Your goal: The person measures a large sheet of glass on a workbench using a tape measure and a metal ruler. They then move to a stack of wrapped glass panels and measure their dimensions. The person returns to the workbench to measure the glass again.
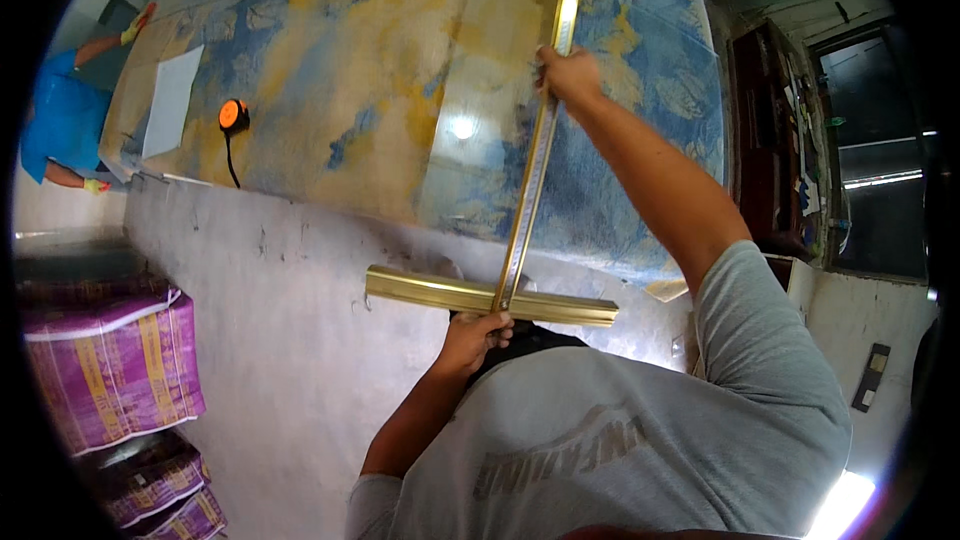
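Note:
A long gold metal T-square (532, 175) lies across the table and hangs past its near edge. Its crossbar (425, 290) sits just in front of my body. My left hand (477, 342) is closed at the joint of the crossbar and the ruled bar. Farther up, my right hand (570, 76) grips the long bar, the arm stretched forward. Beneath the bar, a smooth, see-through sheet (475, 100) with a bright reflection seems to rest on the table covering.
A blue-and-yellow patterned cloth covers the large table (370, 60). On it are an orange-and-black tape measure (233, 115) and a white sheet (172, 105). A person in blue (62, 110) stands at the far left. Purple wrapped packs (120, 370) are stacked at left; a dark wooden cabinet (770, 140) stands right.

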`<state>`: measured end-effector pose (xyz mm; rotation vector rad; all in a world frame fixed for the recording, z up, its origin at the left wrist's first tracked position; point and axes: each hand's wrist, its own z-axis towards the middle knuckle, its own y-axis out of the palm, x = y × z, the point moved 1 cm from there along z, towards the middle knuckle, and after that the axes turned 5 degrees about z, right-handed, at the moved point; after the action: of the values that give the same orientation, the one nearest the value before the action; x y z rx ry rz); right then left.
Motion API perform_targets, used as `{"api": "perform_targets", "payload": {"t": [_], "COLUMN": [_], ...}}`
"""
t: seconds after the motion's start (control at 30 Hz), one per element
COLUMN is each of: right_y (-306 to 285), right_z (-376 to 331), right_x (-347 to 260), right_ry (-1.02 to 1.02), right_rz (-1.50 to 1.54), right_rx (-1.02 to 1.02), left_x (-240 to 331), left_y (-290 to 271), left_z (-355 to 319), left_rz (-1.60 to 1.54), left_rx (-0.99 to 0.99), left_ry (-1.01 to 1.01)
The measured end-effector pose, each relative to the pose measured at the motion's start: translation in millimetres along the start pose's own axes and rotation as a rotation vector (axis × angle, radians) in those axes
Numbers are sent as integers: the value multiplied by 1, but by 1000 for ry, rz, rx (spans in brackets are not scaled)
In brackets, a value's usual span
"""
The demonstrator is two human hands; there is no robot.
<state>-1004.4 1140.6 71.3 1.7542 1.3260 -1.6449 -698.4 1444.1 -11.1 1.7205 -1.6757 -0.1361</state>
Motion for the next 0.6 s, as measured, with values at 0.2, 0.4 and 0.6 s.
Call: {"api": "perform_targets", "payload": {"t": [0.2, 0.4, 0.6], "right_y": [58, 109, 140], "right_z": [7, 23, 47], "right_x": [-13, -1, 23], "right_ry": [-36, 51, 104], "right_rz": [-374, -395, -499], "right_rx": [-51, -119, -134], "left_x": [36, 69, 88], "left_y": [-43, -71, -88], "left_z": [-18, -31, -36], "left_rz": [-28, -55, -77], "left_rx": [48, 116, 133], "left_ry": [25, 6, -25]}}
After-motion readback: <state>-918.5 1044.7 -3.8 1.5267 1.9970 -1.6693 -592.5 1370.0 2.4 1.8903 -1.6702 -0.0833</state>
